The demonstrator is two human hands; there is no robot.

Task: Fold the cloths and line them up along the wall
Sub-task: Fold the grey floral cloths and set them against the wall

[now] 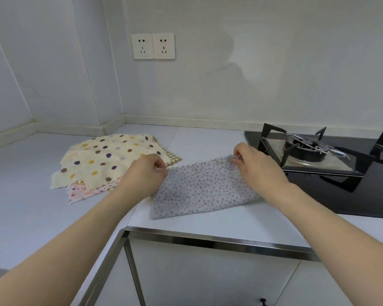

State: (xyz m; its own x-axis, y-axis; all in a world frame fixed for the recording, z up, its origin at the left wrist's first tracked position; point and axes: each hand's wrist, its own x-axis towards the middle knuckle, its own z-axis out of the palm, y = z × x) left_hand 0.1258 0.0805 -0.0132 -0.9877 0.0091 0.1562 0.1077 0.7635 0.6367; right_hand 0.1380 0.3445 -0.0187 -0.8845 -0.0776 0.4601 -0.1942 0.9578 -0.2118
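Grey cloth lies folded, far corners pinched by both hands.

Grey dotted cloth, cream polka-dot cloth, pink floral cloth, black stove.

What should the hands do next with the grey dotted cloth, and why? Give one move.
Probably lay the pinched far edge flat and press the fold. The left hand and right hand each pinch a far corner of the grey dotted cloth, which already looks doubled over; the stack of cloths beside it lies unfolded.
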